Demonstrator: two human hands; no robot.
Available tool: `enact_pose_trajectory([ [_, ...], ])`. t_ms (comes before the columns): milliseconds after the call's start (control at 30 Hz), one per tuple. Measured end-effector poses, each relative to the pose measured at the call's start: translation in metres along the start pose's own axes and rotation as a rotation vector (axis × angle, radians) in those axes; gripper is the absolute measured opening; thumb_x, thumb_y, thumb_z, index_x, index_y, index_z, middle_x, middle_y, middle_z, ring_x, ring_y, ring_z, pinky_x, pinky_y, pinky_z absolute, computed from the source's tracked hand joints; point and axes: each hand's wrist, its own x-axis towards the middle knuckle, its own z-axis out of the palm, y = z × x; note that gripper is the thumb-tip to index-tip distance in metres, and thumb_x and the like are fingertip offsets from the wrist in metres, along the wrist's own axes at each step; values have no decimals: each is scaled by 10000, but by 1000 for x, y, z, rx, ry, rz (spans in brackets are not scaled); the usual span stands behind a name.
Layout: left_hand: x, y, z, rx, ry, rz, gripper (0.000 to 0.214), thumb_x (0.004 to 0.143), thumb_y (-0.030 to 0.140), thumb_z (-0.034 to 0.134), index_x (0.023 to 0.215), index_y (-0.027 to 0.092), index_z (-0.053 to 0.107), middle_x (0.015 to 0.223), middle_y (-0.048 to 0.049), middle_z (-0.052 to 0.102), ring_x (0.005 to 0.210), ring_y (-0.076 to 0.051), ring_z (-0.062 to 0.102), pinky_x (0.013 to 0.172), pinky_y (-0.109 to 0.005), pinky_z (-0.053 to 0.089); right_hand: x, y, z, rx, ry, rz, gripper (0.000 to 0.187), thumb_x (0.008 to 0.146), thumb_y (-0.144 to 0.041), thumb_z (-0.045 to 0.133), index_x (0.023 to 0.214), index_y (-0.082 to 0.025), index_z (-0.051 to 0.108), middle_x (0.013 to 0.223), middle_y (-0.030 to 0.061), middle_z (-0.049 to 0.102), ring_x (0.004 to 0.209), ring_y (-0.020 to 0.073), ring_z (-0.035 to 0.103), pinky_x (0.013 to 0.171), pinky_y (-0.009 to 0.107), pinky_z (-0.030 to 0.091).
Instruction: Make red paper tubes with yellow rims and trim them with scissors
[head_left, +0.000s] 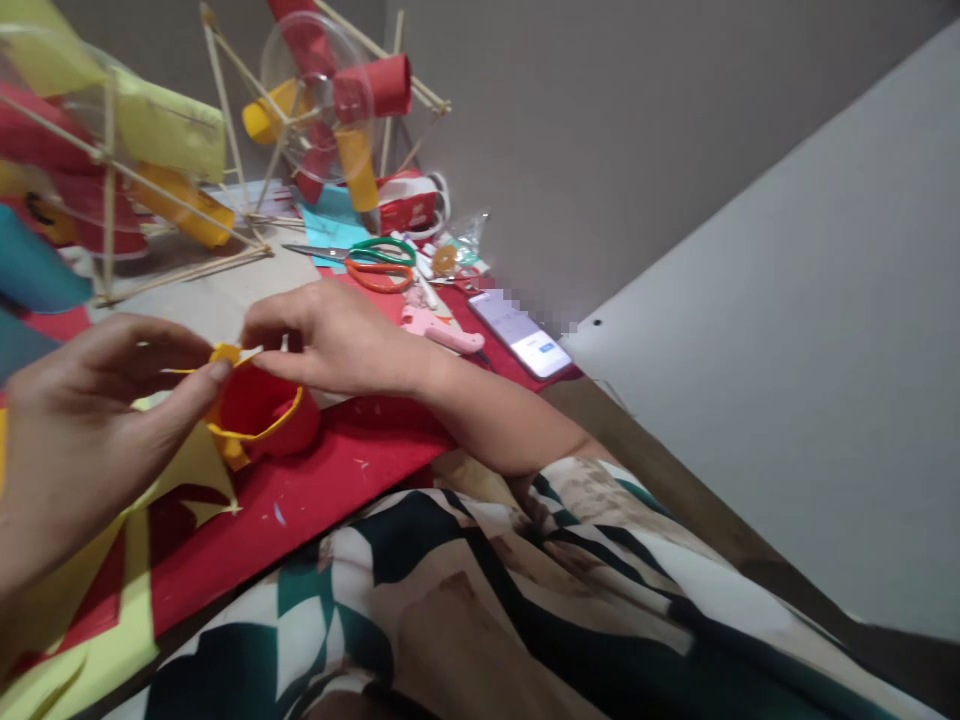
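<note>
A small red cup [306, 430] with a yellow rim stands on the red sheet [322, 500] near the table's edge, its mouth open towards the viewer and partly covered by the fingers. Its red inner wall shows; anything lower inside is too unclear to tell. The left hand [105, 400] pinches a yellow strip [225, 353] between thumb and finger at the cup's far rim. The right hand [337, 335] curls over the same rim, thumb and fingertips near each other beside a small white piece; I cannot tell whether they grip it. Yellow paper [135, 570] lies below the left hand. Past the right hand, a clear plastic bag [471, 238] sits crumpled by a round orange piece [445, 260], its contents too small to tell. A red box [409, 205] stands behind these, a white loop at its side. Scissors [382, 265] with one green and one orange handle lie nearby, then a pink tool [442, 332] and a lit phone [521, 335]. Farther back, red and yellow tubes [382, 85] fan out around a clear disc [352, 60] on a frame of sticks [223, 95].
</note>
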Motion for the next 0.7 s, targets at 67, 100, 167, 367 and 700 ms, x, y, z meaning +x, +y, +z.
enact_pose_trajectory([
  [67,0,5,3,-1,5,50,174,730,216,847,836,221,709,790,54,744,671,-108,682,620,-196,562,-1,1,3,41,33,9,145,934,-168,593,958,-153,736,955,23,769,867,129,648,765,265,455],
  [100,-1,6,4,-28,4,63,163,739,245,838,822,215,701,783,42,742,674,-117,693,621,-201,576,-2,1,5,65,52,24,132,916,-155,607,924,-144,738,910,29,764,838,133,645,748,267,447],
  [167,-1,7,4,-49,-25,54,123,786,272,794,832,209,699,786,20,749,690,-137,710,634,-225,602,-3,2,8,109,79,41,133,901,-154,611,900,-134,743,839,32,752,777,136,638,713,270,428],
  [367,-4,9,1,-41,-45,24,126,826,304,754,853,187,717,817,-7,772,718,-138,726,690,-240,632,-3,0,9,136,68,45,134,879,-162,608,859,-143,739,788,31,743,718,138,627,668,274,394],
  [700,0,8,0,-186,-71,-45,165,770,316,821,836,183,749,811,-17,772,717,-135,712,674,-229,618,-3,2,9,142,70,38,119,871,-149,606,850,-150,724,783,22,725,714,138,606,670,282,390],
])
